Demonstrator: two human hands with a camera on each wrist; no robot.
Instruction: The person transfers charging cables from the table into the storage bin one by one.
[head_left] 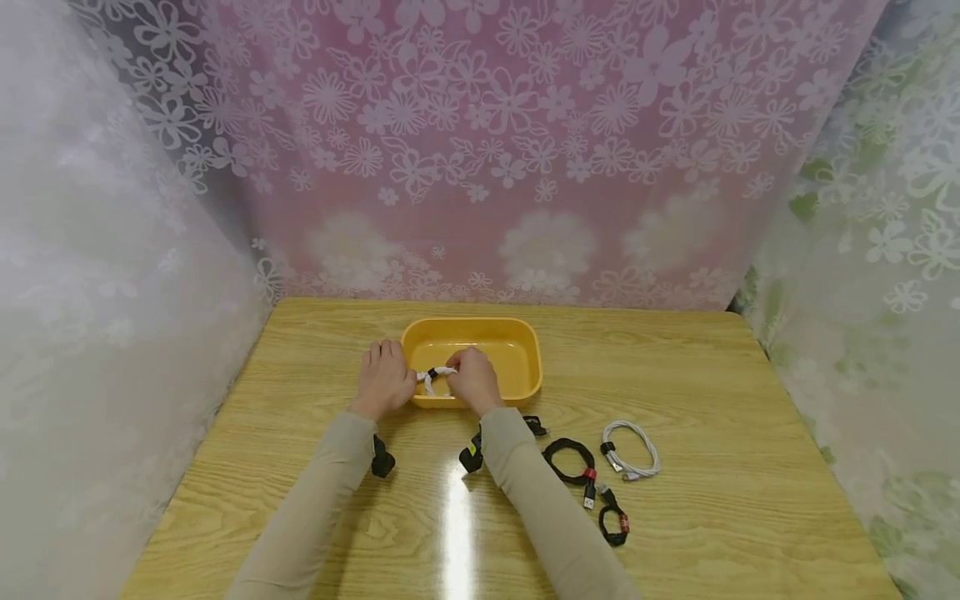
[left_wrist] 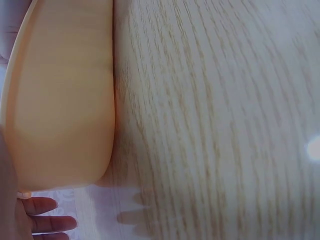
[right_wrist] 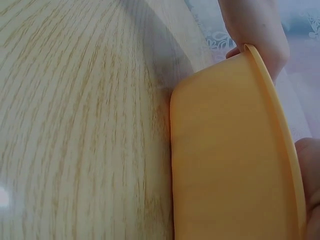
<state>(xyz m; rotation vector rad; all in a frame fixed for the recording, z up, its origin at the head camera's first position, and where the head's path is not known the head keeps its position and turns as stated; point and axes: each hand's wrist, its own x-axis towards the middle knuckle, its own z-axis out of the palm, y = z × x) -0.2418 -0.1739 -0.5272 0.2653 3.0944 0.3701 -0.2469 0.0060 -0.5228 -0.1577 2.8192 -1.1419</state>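
A yellow container (head_left: pixel 527 398) stands on the table, its outer side seen in the left wrist view and the right wrist view. Inside, at its left end, lies a coiled white cable (head_left: pixel 428 385) with a black tie. My right hand (head_left: pixel 476 380) reaches over the front rim and pinches the coil's right side. My left hand (head_left: pixel 386 379) grips the left end of the container, its thumb at the rim beside the cable's end; its fingers (left_wrist: pixel 52 223) show past the end wall. The right fingertips are partly hidden.
Right of my right forearm lie a black cable (head_left: pixel 551 470) with a red tie, a smaller black coil (head_left: pixel 602 525), a white coiled cable (head_left: pixel 654 446) and another black cable (head_left: pixel 535 424) partly behind the sleeve. Patterned curtains (head_left: pixel 495 167) hang around the table.
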